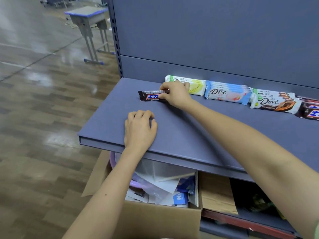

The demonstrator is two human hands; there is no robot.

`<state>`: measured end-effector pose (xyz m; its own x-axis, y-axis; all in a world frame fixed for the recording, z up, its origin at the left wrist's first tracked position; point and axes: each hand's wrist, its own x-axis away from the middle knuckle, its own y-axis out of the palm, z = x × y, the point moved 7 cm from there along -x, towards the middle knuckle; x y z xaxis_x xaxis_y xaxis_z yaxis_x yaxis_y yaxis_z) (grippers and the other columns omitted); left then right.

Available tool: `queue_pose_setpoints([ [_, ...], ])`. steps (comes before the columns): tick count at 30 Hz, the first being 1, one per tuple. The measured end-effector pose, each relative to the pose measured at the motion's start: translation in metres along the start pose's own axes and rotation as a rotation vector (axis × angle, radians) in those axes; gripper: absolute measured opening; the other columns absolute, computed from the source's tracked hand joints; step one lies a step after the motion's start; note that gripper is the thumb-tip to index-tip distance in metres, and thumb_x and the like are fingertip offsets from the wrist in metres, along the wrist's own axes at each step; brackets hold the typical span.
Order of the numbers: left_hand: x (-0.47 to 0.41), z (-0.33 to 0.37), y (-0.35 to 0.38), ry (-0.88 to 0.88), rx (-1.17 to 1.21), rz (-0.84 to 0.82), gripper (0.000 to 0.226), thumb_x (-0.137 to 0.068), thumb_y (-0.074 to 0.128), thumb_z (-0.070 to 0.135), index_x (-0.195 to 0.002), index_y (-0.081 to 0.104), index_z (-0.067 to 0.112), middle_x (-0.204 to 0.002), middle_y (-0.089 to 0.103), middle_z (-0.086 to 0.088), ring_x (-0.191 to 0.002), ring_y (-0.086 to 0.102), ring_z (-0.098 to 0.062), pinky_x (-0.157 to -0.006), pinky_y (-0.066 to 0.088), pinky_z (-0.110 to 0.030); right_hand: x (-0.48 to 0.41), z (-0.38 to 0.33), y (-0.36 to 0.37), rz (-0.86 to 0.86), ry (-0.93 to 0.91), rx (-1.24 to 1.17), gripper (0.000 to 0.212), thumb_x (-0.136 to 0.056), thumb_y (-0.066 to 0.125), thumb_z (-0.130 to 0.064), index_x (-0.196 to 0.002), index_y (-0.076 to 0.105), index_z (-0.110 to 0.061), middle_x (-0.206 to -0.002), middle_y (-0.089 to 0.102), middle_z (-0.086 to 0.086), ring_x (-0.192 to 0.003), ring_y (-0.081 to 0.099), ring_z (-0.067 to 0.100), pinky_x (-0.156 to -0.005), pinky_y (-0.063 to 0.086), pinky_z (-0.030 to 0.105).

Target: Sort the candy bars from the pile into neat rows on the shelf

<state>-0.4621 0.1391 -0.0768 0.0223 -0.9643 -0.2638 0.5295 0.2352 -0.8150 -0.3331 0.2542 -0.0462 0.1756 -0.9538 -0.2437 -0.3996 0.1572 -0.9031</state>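
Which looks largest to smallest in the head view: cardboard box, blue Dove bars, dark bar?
1. cardboard box, largest, though nearest the camera.
2. blue Dove bars.
3. dark bar, partly hidden under the right hand, so ranks 2 and 3 are unsure.

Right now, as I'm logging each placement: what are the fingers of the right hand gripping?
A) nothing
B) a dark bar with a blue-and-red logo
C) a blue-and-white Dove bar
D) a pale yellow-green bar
B: the right hand pinches one end of the dark candy bar, which lies on the shelf left of the other bars, while the left hand rests on the shelf holding nothing.
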Motion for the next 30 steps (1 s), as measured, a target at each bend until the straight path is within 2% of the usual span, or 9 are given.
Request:
queue_pose_setpoints([
  [4, -0.001, 0.003, 0.0, 0.007, -0.038, -0.008, 0.02, -0.09, 0.046, 0.023, -0.104, 0.059, 0.015, -0.112, 0.059, -0.004, -0.109, 0.041, -0.028, -0.086, 0.031, -0.034, -0.017, -0.007, -0.001, 0.062, -0.007, 0.036, 0.019, -0.085, 0.059, -0.038, -0.1, 0.065, -0.026, -0.094, 0.066, -0.006, -0.108, 0.042, 0.02, -0.08, 0.02, 0.034],
  [9, -0.002, 0.001, 0.0, -0.002, -0.053, -0.011, 0.021, -0.09, 0.045, 0.024, -0.103, 0.058, 0.014, -0.111, 0.059, -0.004, -0.109, 0.042, -0.028, -0.086, 0.031, -0.035, -0.052, -0.023, 0.006, 0.022, -0.057, 0.127, 0.023, -0.087, 0.058, -0.037, -0.106, 0.064, -0.025, -0.103, 0.068, -0.005, -0.11, 0.044, 0.022, -0.089, 0.026, 0.037],
  [15, -0.003, -0.001, 0.001, -0.002, -0.042, 0.003, 0.02, -0.089, 0.045, 0.024, -0.099, 0.06, 0.014, -0.108, 0.06, -0.003, -0.107, 0.043, -0.026, -0.085, 0.032, -0.035, -0.077, -0.013, 0.013, -0.009, -0.036, 0.286, 0.019, -0.088, 0.056, -0.028, -0.101, 0.064, -0.016, -0.109, 0.061, 0.005, -0.105, 0.052, 0.027, -0.086, 0.025, 0.039],
  [20, -0.004, -0.002, 0.0, -0.009, -0.034, 0.016, 0.018, -0.089, 0.046, 0.025, -0.096, 0.06, 0.014, -0.106, 0.06, -0.002, -0.105, 0.043, -0.026, -0.084, 0.032, -0.034, -0.078, -0.018, 0.017, 0.101, -0.106, 0.363, 0.019, -0.088, 0.05, -0.012, -0.107, 0.05, -0.011, -0.105, 0.06, 0.01, -0.097, 0.052, 0.03, -0.091, 0.026, 0.041],
  [22, -0.004, -0.002, 0.0, -0.01, -0.04, 0.016, 0.018, -0.089, 0.047, 0.025, -0.097, 0.06, 0.015, -0.106, 0.06, -0.001, -0.105, 0.043, -0.025, -0.084, 0.032, -0.033, -0.077, -0.017, 0.02, 0.117, -0.159, 0.415, 0.018, -0.088, 0.047, -0.007, -0.106, 0.05, -0.01, -0.103, 0.059, 0.011, -0.099, 0.048, 0.03, -0.091, 0.025, 0.041],
  [27, -0.006, -0.002, 0.001, -0.017, -0.049, 0.016, 0.018, -0.088, 0.048, 0.025, -0.097, 0.06, 0.016, -0.107, 0.06, 0.0, -0.106, 0.043, -0.025, -0.083, 0.031, -0.034, -0.079, -0.013, 0.013, 0.148, -0.145, 0.286, 0.03, -0.081, 0.044, 0.002, -0.101, 0.061, -0.014, -0.1, 0.065, 0.004, -0.098, 0.047, 0.026, -0.077, 0.016, 0.034],
  [30, -0.006, -0.002, 0.001, -0.018, -0.053, 0.023, 0.017, -0.088, 0.048, 0.025, -0.097, 0.06, 0.016, -0.106, 0.06, 0.0, -0.105, 0.043, -0.025, -0.083, 0.032, -0.034, -0.077, -0.013, 0.011, 0.146, -0.148, 0.259, 0.042, -0.073, 0.04, 0.008, -0.1, 0.062, -0.016, -0.099, 0.069, -0.001, -0.099, 0.049, 0.025, -0.077, 0.015, 0.031],
])
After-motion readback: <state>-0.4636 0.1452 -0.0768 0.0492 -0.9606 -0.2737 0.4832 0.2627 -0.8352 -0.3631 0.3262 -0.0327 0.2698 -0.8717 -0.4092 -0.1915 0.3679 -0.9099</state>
